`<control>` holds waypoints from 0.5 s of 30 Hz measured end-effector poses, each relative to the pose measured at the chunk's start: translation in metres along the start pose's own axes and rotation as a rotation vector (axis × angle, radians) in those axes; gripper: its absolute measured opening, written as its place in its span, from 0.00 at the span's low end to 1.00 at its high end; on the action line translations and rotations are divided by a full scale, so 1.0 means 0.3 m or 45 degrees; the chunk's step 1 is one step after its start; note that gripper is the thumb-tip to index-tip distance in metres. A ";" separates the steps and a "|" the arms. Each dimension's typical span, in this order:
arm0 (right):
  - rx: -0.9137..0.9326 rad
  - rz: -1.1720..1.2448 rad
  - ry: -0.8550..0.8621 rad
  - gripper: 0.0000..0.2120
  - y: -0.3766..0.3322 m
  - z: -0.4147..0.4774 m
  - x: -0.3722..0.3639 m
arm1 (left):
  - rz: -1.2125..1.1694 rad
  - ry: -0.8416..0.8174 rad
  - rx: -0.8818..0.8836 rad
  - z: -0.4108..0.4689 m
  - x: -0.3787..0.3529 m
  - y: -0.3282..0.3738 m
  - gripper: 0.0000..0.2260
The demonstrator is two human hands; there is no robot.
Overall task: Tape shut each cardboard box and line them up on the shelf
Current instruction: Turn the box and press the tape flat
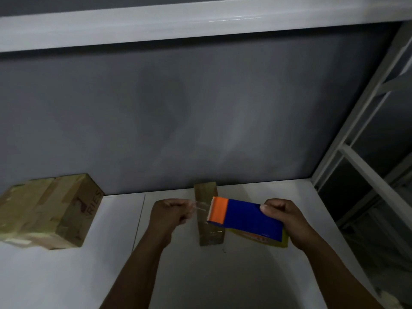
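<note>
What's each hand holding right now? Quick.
Left hand: closed, pinching the free end of the clear tape.
Right hand: closed, gripping the blue tape dispenser.

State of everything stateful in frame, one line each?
left hand: pinches the tape strip.
right hand: grips the tape dispenser.
tape strip: pulled out from the dispenser, uncut.
small box: on the shelf, partly hidden by the dispenser.
large box: closed, taped, on the shelf at left.
</note>
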State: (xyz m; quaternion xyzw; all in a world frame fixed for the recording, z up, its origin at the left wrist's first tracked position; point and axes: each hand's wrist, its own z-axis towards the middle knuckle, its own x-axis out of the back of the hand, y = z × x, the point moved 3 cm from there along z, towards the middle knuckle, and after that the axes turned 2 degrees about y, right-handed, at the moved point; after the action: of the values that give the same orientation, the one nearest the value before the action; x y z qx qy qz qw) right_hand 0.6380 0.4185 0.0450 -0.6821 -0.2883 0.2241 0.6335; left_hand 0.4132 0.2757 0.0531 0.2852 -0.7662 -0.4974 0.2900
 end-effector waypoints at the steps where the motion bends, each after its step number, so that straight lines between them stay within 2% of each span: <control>1: -0.008 -0.047 0.000 0.13 -0.001 0.001 0.008 | 0.026 -0.008 -0.009 0.003 0.000 -0.012 0.05; 4: -0.058 -0.185 -0.005 0.14 0.007 0.008 0.027 | 0.115 0.031 -0.057 -0.004 -0.015 -0.076 0.09; 7: -0.116 -0.263 -0.006 0.14 0.018 0.011 0.037 | 0.157 0.084 -0.090 -0.019 -0.022 -0.152 0.09; 11: -0.136 -0.413 0.074 0.10 0.046 0.031 0.032 | 0.246 0.205 -0.073 -0.027 -0.033 -0.220 0.07; 15: -0.137 -0.654 0.066 0.12 0.068 0.067 0.005 | 0.337 0.227 -0.053 0.000 -0.039 -0.249 0.11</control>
State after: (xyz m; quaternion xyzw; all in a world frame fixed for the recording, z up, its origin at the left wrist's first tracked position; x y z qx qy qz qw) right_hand 0.6279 0.4338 0.0230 -0.6249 -0.4473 0.0228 0.6394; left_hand 0.4321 0.2586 -0.0182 0.2185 -0.7578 -0.4434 0.4260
